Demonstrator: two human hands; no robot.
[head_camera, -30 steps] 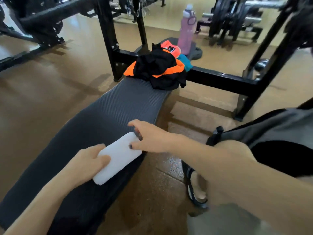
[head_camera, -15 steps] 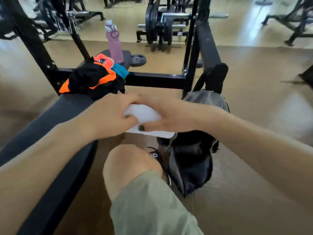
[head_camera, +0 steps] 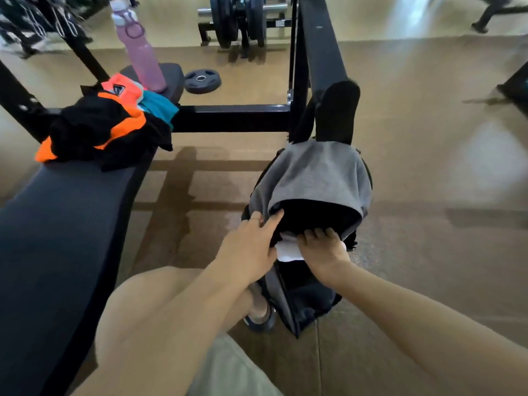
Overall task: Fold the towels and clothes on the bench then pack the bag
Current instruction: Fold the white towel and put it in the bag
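Right hand [head_camera: 321,248] is gripping the folded white towel [head_camera: 287,250] right at the mouth of the grey and black bag [head_camera: 311,178] on the floor, right of the bench [head_camera: 65,212]. Left hand [head_camera: 251,247] grasps the bag's edge, holding it open. Unfolded black and orange clothes [head_camera: 105,130] sit at the bench's far end, pink bottle [head_camera: 140,50] behind them.
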